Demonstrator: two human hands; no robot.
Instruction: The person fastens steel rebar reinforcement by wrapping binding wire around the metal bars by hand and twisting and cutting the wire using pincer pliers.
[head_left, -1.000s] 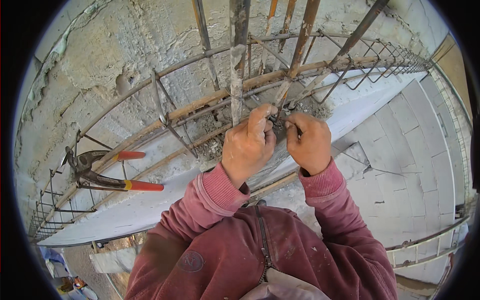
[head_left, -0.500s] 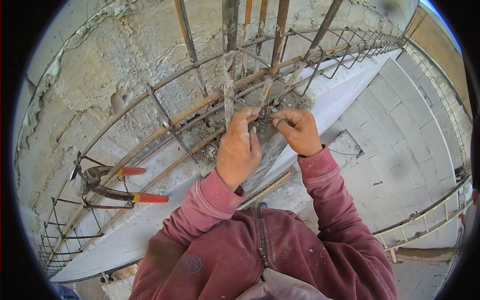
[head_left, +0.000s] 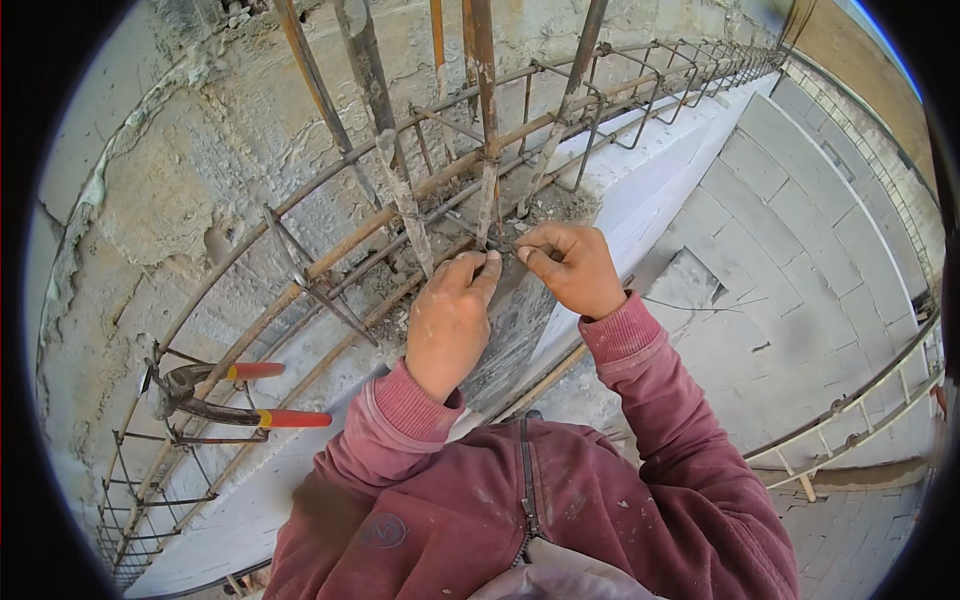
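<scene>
Left hand and right hand pinched thin tie wire together at the vertical rebar crossing, centre of cage; judged best twisted snug, tails kept short, pliers left.

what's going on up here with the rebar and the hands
A person in a red hooded top works bare-handed on a rebar cage lying along the top of a block wall. The left hand and right hand meet at an upright bar, fingertips pinching what looks like thin tie wire at its base. Red-handled pliers rest on the cage to the left, untouched.
</scene>
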